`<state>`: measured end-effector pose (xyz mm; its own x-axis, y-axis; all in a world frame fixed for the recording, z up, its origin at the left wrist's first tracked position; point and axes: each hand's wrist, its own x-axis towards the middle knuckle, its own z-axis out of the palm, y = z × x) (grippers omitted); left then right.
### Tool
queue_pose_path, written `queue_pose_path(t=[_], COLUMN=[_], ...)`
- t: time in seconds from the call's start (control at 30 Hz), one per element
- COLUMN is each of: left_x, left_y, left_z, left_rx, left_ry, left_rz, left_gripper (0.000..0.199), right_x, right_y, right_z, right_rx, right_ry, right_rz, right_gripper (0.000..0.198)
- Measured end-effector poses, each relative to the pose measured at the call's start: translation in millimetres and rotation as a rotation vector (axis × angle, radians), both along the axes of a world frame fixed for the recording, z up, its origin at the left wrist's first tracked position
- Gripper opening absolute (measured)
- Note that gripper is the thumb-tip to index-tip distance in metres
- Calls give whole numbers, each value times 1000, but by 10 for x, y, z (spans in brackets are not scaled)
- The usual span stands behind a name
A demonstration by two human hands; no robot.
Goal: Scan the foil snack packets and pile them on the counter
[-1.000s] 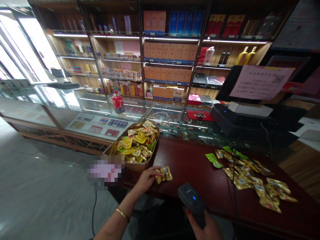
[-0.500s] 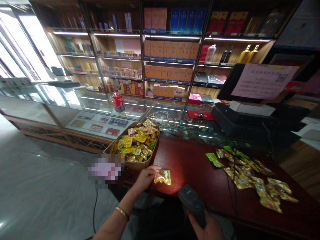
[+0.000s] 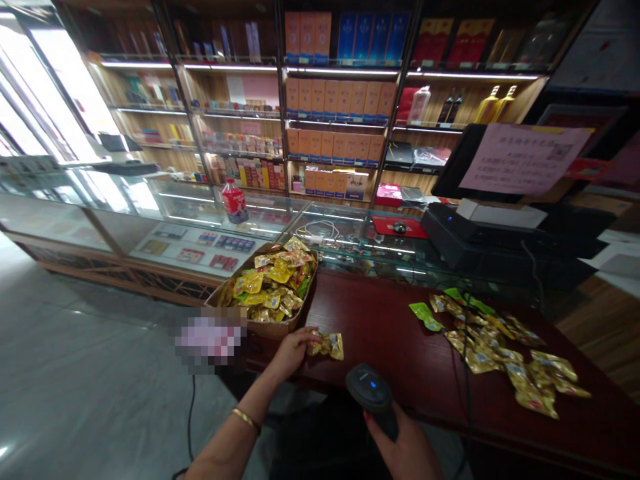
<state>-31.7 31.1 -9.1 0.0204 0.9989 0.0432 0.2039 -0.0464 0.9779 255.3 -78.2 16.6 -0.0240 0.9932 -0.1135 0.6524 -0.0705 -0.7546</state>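
Note:
My left hand [image 3: 291,353] has its fingers closed on one end of a gold foil snack packet [image 3: 333,345], which lies at the front edge of the dark red table [image 3: 370,313]. Wrapped round the handle of a black barcode scanner [image 3: 369,385] is my right hand [image 3: 407,443]. The scanner's head points towards the packet, and a small blue light glows on its top. Just beyond my left hand stands a cardboard box [image 3: 280,328] full of gold, yellow and green packets [image 3: 273,280]. More loose packets [image 3: 480,350] lie in a pile at the right.
A black cable [image 3: 466,373] crosses the table by the loose pile. Behind run glass display counters [image 3: 200,223] with a red-labelled bottle [image 3: 233,200], a mouse [image 3: 399,229] on a red mat, and a monitor [image 3: 457,160]. Stocked shelves [image 3: 340,123] line the wall.
The reddish light on the table and packet has gone out, and a blue light now shows on the scanner. The scanner has shifted slightly left; the gold packet has turned a little under my left hand.

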Motion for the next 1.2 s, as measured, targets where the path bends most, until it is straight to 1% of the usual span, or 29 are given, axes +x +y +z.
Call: queue_pose_path(t=[0.13, 0.2, 0.23, 0.27, 0.33, 0.37, 0.4, 0.47, 0.57, 0.67, 0.8, 0.9, 0.97, 1.03, 1.1, 1.2], left_x=[49, 104, 137, 171, 226, 245, 256, 263, 258, 263, 254, 242, 279, 403, 641, 1183], left_y=[80, 57, 35, 11, -24, -30, -28, -5, 38, 50, 21, 10, 42, 128, 269, 555], left_z=[48, 98, 126, 157, 227, 265, 305, 385, 481, 536, 583, 568, 506, 407, 301, 195], left_rx=[-141, -100, -55, -17, 10, 7, 7, 17, 7, 14, 33, 38, 28, -3, -57, -134], left_ry=[-58, -3, 31, 48, 18, -22, -63, -95, -6, 102, 178, 178, 144, 87, 39, 38], left_rz=[31, 78, 102, 120, 113, 99, 85, 53, 40, 41, 55, 68, 62, 49, 17, -48], left_gripper=[23, 17, 20, 27, 42, 45, 46, 40, 32, 37, 40, 44, 44, 44, 43, 39], right_x=[2, -7, -11, -13, -5, 5, 17, 46, 78, 77, 42, 14, 4, 10, 39, 122], right_y=[-16, -20, -21, -23, -31, -39, -49, -74, -113, -144, -172, -183, -182, -176, -171, -194], right_z=[-2, 5, 10, 15, 26, 30, 32, 29, 0, -43, -78, -66, -49, -42, -59, -136], right_rx=[12, 9, 10, 15, 20, 21, 21, 23, 30, 26, 24, 35, 40, 44, 64, 107], right_ry=[3, -8, -16, -23, -28, -22, -13, 9, 24, 12, -22, -10, 11, 41, 87, 140], right_rz=[-18, -37, -53, -70, -92, -92, -89, -84, -85, -68, -50, -59, -82, -111, -142, -187], right_gripper=[41, 44, 46, 48, 52, 52, 52, 50, 48, 47, 50, 52, 51, 51, 52, 52])
